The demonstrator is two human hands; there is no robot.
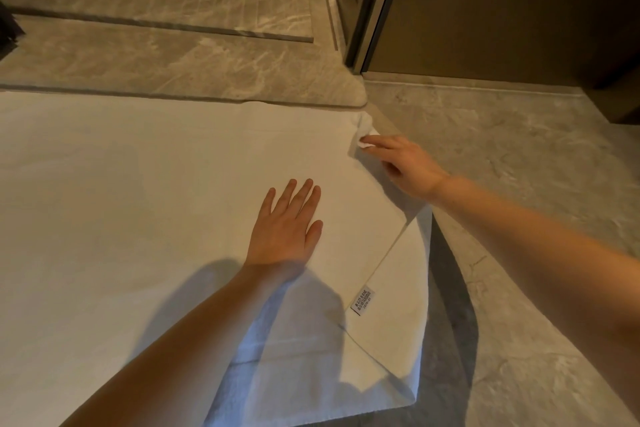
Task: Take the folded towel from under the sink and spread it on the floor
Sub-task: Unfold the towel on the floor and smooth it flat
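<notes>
- White cloth lies under your left hand (287, 229), which rests flat on the towel (121, 201) with all fingers straight, grasping nothing.
- Your right hand (401, 163) pinches the towel's far right corner, bunching it at the fingertips.
- Near the 2 hands, the towel's right edge is folded back over itself, showing a hem and 1 small label (363, 300).
- Spread wide, the towel lies on the grey marble floor (519, 184), its far edge along a raised stone step (207, 80).
- Beyond the corner stands a metal door frame (370, 10).
</notes>
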